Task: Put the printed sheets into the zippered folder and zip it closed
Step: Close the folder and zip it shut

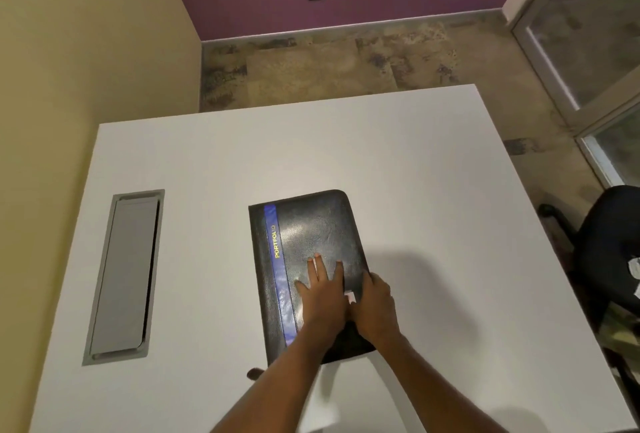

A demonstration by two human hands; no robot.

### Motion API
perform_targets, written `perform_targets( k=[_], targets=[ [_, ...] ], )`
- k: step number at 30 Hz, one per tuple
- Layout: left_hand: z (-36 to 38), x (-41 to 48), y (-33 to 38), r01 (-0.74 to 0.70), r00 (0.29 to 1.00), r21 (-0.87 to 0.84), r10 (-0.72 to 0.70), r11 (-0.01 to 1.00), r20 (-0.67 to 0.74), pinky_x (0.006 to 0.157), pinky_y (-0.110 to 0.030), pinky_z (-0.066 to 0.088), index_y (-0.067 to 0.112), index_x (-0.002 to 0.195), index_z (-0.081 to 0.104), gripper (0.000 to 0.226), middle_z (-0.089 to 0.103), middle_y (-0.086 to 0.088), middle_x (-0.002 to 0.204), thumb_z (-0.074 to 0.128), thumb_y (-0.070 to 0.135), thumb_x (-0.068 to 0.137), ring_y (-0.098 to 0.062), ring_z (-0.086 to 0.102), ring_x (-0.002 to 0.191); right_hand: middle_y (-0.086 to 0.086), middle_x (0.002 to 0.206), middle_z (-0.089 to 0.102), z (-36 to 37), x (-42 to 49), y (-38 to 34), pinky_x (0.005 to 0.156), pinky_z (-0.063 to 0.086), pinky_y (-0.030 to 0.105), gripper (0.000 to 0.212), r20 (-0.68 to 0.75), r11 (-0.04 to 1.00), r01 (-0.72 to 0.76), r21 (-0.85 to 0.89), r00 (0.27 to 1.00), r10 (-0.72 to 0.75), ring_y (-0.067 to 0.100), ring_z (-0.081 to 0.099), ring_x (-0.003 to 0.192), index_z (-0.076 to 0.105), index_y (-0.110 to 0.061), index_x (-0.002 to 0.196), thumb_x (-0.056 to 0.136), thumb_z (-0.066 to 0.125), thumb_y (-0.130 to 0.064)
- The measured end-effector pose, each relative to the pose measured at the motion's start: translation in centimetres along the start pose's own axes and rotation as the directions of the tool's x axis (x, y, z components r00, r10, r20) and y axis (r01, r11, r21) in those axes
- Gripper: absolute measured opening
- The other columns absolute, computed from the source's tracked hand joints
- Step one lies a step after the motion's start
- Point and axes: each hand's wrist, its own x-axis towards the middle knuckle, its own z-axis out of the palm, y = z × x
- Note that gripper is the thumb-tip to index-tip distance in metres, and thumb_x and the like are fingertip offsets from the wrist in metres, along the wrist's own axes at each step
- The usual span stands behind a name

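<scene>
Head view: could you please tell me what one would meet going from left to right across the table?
Grey cable hatch → black folder → left hand flat on the folder → right hand at the folder's right edge → black chair beyond the table.

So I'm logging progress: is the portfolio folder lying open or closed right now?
Closed: the portfolio folder lies flat with its cover down, left hand pressing on top, right hand at its right edge. Whether it is fully zipped, cannot tell.
</scene>
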Motion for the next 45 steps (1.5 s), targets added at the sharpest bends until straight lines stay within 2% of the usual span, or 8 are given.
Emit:
perform_targets(
  k=[5,12,17,21,25,30,35,45],
  targets=[
    [0.7,-0.1,-0.9,-0.043,0.999,-0.035,0.042,0.998,-0.027,0.116,-0.068,0.024,0.023,0.163,0.018,0.085,0.003,-0.025,0.170,0.064,0.028,0.091,-0.040,0.005,0.158,0.020,0.166,0.024,1.0,-1.4,0.9,0.119,0.036,0.044,0.088,0.052,0.978,0.101,-0.181,0.994,-0.093,0.037,0.035,0.149,0.020,-0.007,0.160,0.091,0.066,-0.035],
    [3.3,-4.8,-6.8,-0.134,0.985,-0.008,0.132,0.991,-0.109,0.123,-0.061,0.012,0.019,0.164,0.018,0.071,0.008,-0.016,0.172,0.051,0.030,0.102,-0.035,0.006,0.159,0.017,0.168,0.022,2.5,-5.1,-0.1,0.125,0.023,0.044,0.083,-0.067,0.976,0.158,-0.150,0.983,-0.170,0.033,0.023,0.155,0.024,-0.005,0.160,0.086,0.061,-0.010],
    [5.6,-9.9,-10.2,-0.051,0.985,-0.063,0.040,0.997,-0.169,0.124,-0.062,0.012,0.022,0.162,0.027,0.066,0.019,-0.011,0.171,0.049,0.033,0.101,-0.030,0.014,0.158,0.022,0.150,0.051,5.8,-9.0,-1.2,0.113,0.044,0.048,0.081,-0.069,0.941,0.281,-0.188,0.952,-0.299,0.037,0.050,0.139,0.053,-0.004,0.143,0.063,0.070,-0.003],
    [7.2,-13.9,-12.6,0.059,0.975,-0.144,-0.088,0.988,-0.205,0.122,-0.060,0.021,0.022,0.156,0.040,0.059,0.039,-0.008,0.163,0.053,0.023,0.098,-0.029,0.035,0.150,0.003,0.114,0.062,7.8,-12.5,-2.0,0.093,0.051,0.039,0.049,-0.033,0.937,0.300,-0.179,0.950,-0.310,0.028,0.061,0.105,0.061,-0.017,0.120,0.071,0.064,-0.012],
    [8.7,-16.7,-14.5,0.097,0.953,-0.210,-0.152,0.973,-0.261,0.100,-0.045,0.045,0.024,0.124,0.061,0.036,0.067,0.001,0.120,0.053,0.018,0.089,-0.024,0.061,0.110,0.001,0.110,0.060,9.3,-15.3,-2.6,0.090,0.049,0.036,0.029,0.042,0.938,0.316,-0.145,0.949,-0.313,0.024,0.059,0.103,0.061,-0.019,0.112,0.084,0.063,-0.016],
    [9.8,-17.8,-15.0,0.151,0.931,-0.196,-0.206,0.969,-0.301,0.088,-0.043,0.041,0.029,0.096,0.073,0.011,0.071,0.006,0.097,0.068,0.027,0.086,-0.024,0.064,0.092,0.002,0.103,0.065,11.4,-15.7,-2.6,0.076,0.053,0.031,0.025,0.044,0.965,0.258,-0.047,0.966,-0.256,0.026,0.070,0.089,0.069,-0.013,0.101,0.076,0.070,-0.009],
    [9.6,-16.8,-14.4,0.207,0.921,-0.229,-0.269,0.951,-0.283,0.090,-0.042,0.033,0.030,0.093,0.075,0.007,0.070,0.008,0.098,0.069,0.028,0.089,-0.022,0.060,0.098,0.007,0.134,0.059,12.2,-15.6,-4.0,0.100,0.043,0.034,0.034,0.135,0.988,0.152,0.040,0.978,-0.156,0.027,0.057,0.123,0.062,-0.009,0.129,0.098,0.053,-0.017],
    [9.2,-16.0,-14.2,0.330,0.901,-0.476,-0.423,0.815,-0.098,0.074,-0.037,0.032,0.028,0.069,0.064,0.023,0.066,0.006,0.072,0.064,0.023,0.092,-0.022,0.062,0.080,0.003,0.076,0.067,14.1,-16.1,-4.8,0.063,0.047,0.040,0.016,0.083,0.961,-0.012,0.278,0.997,-0.011,0.022,0.058,0.070,0.062,-0.011,0.082,0.082,0.058,-0.027]
  ],
)
